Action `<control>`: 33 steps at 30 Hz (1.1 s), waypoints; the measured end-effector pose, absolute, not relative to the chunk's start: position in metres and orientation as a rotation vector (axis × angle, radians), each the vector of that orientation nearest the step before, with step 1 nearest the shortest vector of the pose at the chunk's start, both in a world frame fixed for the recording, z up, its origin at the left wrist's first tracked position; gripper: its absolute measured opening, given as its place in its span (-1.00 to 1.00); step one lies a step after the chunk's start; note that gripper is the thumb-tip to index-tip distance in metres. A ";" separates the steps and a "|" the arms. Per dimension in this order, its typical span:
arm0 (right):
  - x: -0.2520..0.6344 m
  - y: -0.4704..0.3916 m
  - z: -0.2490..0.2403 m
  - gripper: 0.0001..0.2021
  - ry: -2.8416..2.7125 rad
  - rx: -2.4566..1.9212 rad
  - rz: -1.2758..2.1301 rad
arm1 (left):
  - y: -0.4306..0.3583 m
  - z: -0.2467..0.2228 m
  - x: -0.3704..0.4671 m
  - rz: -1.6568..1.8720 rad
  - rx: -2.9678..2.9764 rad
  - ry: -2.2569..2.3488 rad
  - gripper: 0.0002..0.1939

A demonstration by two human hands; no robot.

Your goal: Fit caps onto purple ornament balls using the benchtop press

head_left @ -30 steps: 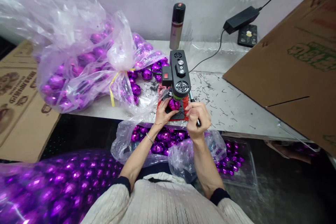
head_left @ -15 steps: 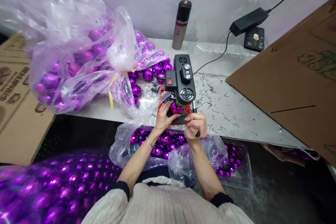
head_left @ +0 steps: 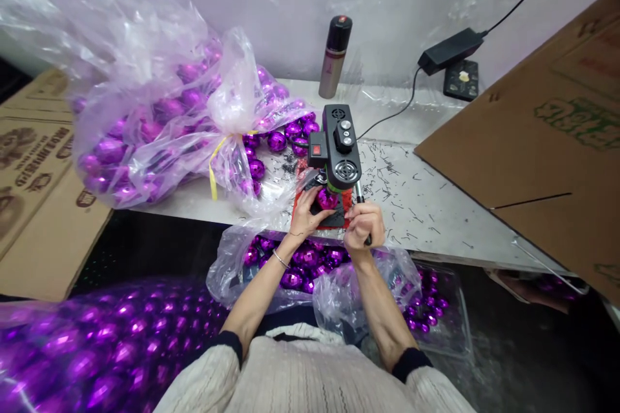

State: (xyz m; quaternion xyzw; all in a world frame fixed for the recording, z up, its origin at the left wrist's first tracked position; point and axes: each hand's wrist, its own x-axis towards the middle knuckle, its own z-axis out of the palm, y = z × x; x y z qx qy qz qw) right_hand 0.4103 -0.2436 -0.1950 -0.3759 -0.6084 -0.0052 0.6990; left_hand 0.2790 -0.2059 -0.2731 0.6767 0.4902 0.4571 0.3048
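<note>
A small black bench press (head_left: 341, 145) with a red switch stands on the white table. Under its head sits a shiny purple ball (head_left: 328, 198), pinched by the thumb and fingers of my left hand (head_left: 306, 211). My right hand (head_left: 364, 224) is wrapped round the press's lever (head_left: 359, 193), on the right side of the machine. A red mat (head_left: 348, 200) shows beneath the dark base. In my lap an open plastic bag (head_left: 227, 264) holds many purple balls (head_left: 307, 257).
A tied clear bag of purple balls (head_left: 145, 148) lies on the left. A spray can (head_left: 335, 58) and a black power adapter (head_left: 453, 50) are at the back. Short black bits litter the table (head_left: 411, 206). Cardboard boxes (head_left: 533, 135) flank both sides; a clear tub (head_left: 460, 322) is below.
The view has shifted slightly. Both hands keep their places, the left at the ball and the right on the lever, whose grip looks a little lower or tilted differently.
</note>
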 end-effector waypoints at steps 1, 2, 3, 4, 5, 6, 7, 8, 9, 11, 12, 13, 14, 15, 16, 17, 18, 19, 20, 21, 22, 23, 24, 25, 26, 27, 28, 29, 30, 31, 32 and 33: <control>0.410 -0.244 -0.184 -0.67 -1.346 -0.864 -0.008 | -0.207 -0.273 0.279 1.215 1.790 1.297 -0.32; 0.410 -0.245 -0.173 -0.68 -1.339 -0.893 0.001 | -0.209 -0.273 0.279 1.225 1.788 1.300 -0.32; 0.410 -0.246 -0.162 -0.69 -1.335 -0.917 0.015 | -0.213 -0.272 0.278 1.243 1.792 1.306 -0.32; 0.410 -0.246 -0.153 -0.70 -1.333 -0.937 0.030 | -0.219 -0.272 0.276 1.268 1.805 1.310 -0.32; 0.410 -0.247 -0.146 -0.70 -1.333 -0.950 0.042 | -0.227 -0.272 0.273 1.292 1.834 1.310 -0.31; 0.410 -0.248 -0.142 -0.70 -1.339 -0.953 0.048 | -0.238 -0.272 0.269 1.305 1.880 1.301 -0.30; 0.411 -0.248 -0.141 -0.70 -1.348 -0.952 0.048 | -0.249 -0.272 0.263 1.297 1.948 1.279 -0.29; 0.411 -0.249 -0.141 -0.70 -1.360 -0.948 0.045 | -0.262 -0.273 0.257 1.265 2.036 1.243 -0.30; 0.412 -0.250 -0.144 -0.70 -1.370 -0.943 0.040 | -0.275 -0.272 0.251 1.208 2.137 1.199 -0.32; 0.413 -0.251 -0.152 -0.70 -1.377 -0.945 0.038 | -0.298 -0.270 0.240 1.065 2.327 1.109 -0.35; 0.413 -0.252 -0.156 -0.70 -1.375 -0.948 0.041 | -0.305 -0.268 0.235 1.010 2.396 1.073 -0.34; 0.413 -0.252 -0.160 -0.70 -1.371 -0.950 0.045 | -0.310 -0.264 0.231 0.981 2.442 1.053 -0.29; 0.414 -0.252 -0.162 -0.71 -1.370 -0.952 0.047 | -0.310 -0.259 0.228 0.986 2.467 1.052 -0.25; 0.414 -0.252 -0.164 -0.71 -1.371 -0.953 0.047 | -0.306 -0.252 0.225 1.021 2.470 1.078 -0.24; 0.414 -0.252 -0.165 -0.71 -1.375 -0.951 0.046 | -0.298 -0.245 0.222 1.084 2.455 1.135 -0.29; 0.414 -0.252 -0.165 -0.71 -1.378 -0.950 0.045 | -0.285 -0.237 0.219 1.157 2.420 1.226 -0.40; 0.414 -0.252 -0.164 -0.70 -1.379 -0.950 0.045 | -0.269 -0.228 0.215 1.229 2.365 1.346 -0.54; 0.414 -0.251 -0.163 -0.70 -1.375 -0.950 0.046 | -0.249 -0.220 0.210 1.284 2.289 1.486 -0.62; 0.413 -0.251 -0.162 -0.70 -1.370 -0.948 0.046 | -0.228 -0.212 0.205 1.310 2.192 1.635 -0.65; 0.413 -0.251 -0.161 -0.70 -1.364 -0.943 0.045 | -0.206 -0.206 0.198 1.299 2.092 1.775 -0.65; 0.412 -0.251 -0.160 -0.69 -1.359 -0.938 0.042 | -0.186 -0.200 0.192 1.234 2.009 1.912 -0.63; 0.411 -0.251 -0.159 -0.69 -1.356 -0.930 0.038 | -0.168 -0.197 0.185 1.100 1.951 2.044 -0.60; 0.411 -0.251 -0.159 -0.70 -1.358 -0.920 0.034 | -0.154 -0.195 0.179 0.928 1.906 2.156 -0.58; 0.411 -0.251 -0.159 -0.70 -1.364 -0.911 0.030 | -0.143 -0.194 0.174 0.761 1.871 2.234 -0.56; 0.411 -0.251 -0.159 -0.70 -1.371 -0.906 0.028 | -0.136 -0.195 0.169 0.620 1.852 2.270 -0.54; 0.411 -0.251 -0.159 -0.71 -1.379 -0.905 0.026 | -0.132 -0.198 0.165 0.537 1.846 2.269 -0.52; 0.411 -0.251 -0.160 -0.71 -1.385 -0.906 0.025 | -0.131 -0.201 0.162 0.525 1.848 2.236 -0.49; 0.411 -0.251 -0.161 -0.71 -1.389 -0.908 0.024 | -0.131 -0.204 0.160 0.581 1.853 2.177 -0.46; 0.412 -0.251 -0.162 -0.71 -1.390 -0.912 0.022 | -0.133 -0.208 0.159 0.693 1.852 2.096 -0.41; 0.412 -0.251 -0.162 -0.71 -1.390 -0.916 0.020 | -0.136 -0.210 0.158 0.842 1.833 2.002 -0.36; 0.412 -0.251 -0.163 -0.71 -1.389 -0.916 0.020 | -0.139 -0.211 0.159 1.016 1.798 1.900 -0.33; 0.412 -0.250 -0.163 -0.71 -1.388 -0.914 0.021 | -0.142 -0.211 0.161 1.176 1.738 1.785 -0.32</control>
